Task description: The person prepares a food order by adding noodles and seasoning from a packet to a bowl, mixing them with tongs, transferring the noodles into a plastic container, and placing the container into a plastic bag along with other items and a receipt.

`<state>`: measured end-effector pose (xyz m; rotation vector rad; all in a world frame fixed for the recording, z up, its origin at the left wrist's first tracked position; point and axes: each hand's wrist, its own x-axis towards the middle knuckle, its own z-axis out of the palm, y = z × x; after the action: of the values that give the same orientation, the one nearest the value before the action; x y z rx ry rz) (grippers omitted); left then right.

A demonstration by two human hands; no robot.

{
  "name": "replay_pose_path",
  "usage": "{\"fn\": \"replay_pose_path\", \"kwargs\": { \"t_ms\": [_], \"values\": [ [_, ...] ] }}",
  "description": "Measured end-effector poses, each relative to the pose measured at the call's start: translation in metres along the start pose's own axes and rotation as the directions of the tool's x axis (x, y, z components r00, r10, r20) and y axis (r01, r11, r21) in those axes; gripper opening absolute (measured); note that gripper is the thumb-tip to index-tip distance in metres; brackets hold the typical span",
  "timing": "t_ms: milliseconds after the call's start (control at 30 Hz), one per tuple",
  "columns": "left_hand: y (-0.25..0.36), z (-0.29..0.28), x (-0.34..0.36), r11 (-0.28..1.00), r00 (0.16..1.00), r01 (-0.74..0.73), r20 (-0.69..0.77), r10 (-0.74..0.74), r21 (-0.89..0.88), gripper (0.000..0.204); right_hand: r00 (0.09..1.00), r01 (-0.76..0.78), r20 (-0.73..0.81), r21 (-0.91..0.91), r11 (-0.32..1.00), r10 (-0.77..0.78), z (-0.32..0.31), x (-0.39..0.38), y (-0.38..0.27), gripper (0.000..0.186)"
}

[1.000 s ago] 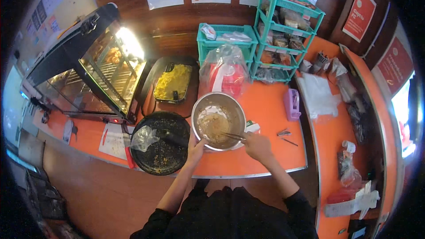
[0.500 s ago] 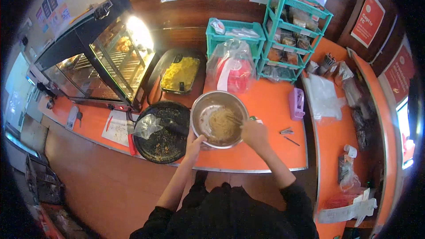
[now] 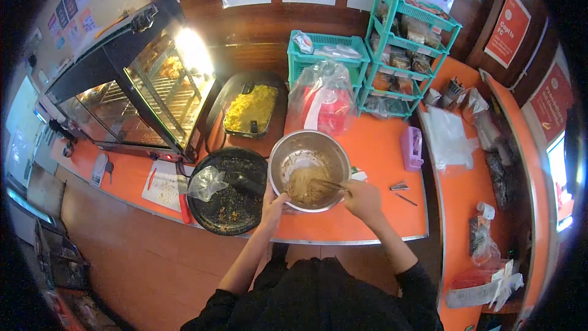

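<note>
A steel mixing bowl (image 3: pixel 277 153) sits near the counter's front edge, with a pale brown batter-like mix (image 3: pixel 303 185) in it. My left hand (image 3: pixel 273 207) grips the bowl's left rim, thumb over the edge. In my right hand (image 3: pixel 362 200), closed at the bowl's right rim, is a utensil that looks like a whisk (image 3: pixel 327 184); its far end dips into the mix, and my fingers cover its handle. Left of the bowl lies a round black pan (image 3: pixel 229 216) with crumbs and a crumpled clear plastic bag (image 3: pixel 207 182) on it.
Behind the bowl stands a red item in a clear bag (image 3: pixel 324 107). A tray of yellow food (image 3: pixel 252 109) and a lit glass warmer (image 3: pixel 131 95) are at back left. Green racks (image 3: pixel 411 46) stand behind; a purple holder (image 3: pixel 411 148) and small metal pieces (image 3: pixel 399 186) lie right.
My right hand has shifted right and lower, and the utensil lies lower in the bowl, pointing left. My left hand keeps hold of the rim. The whole view has shifted slightly.
</note>
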<state>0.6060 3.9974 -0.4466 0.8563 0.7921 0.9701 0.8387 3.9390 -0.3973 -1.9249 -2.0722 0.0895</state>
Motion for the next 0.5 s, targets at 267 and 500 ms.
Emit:
{"fn": "replay_pose_path", "kwargs": {
  "t_ms": [267, 500],
  "values": [
    [0.001, 0.008, 0.002, 0.999, 0.999, -0.041, 0.013, 0.041, 0.015, 0.075, 0.999, -0.002, 0.051, -0.064, 0.998, 0.006, 0.007, 0.020, -0.035, 0.017],
    [0.010, 0.004, 0.009, 0.999, 1.000, 0.019, 0.024, -0.020, 0.029, 0.073, 0.988, -0.102, -0.130, -0.178, 0.979, 0.079, 0.009, 0.032, -0.010, 0.012]
  ]
}}
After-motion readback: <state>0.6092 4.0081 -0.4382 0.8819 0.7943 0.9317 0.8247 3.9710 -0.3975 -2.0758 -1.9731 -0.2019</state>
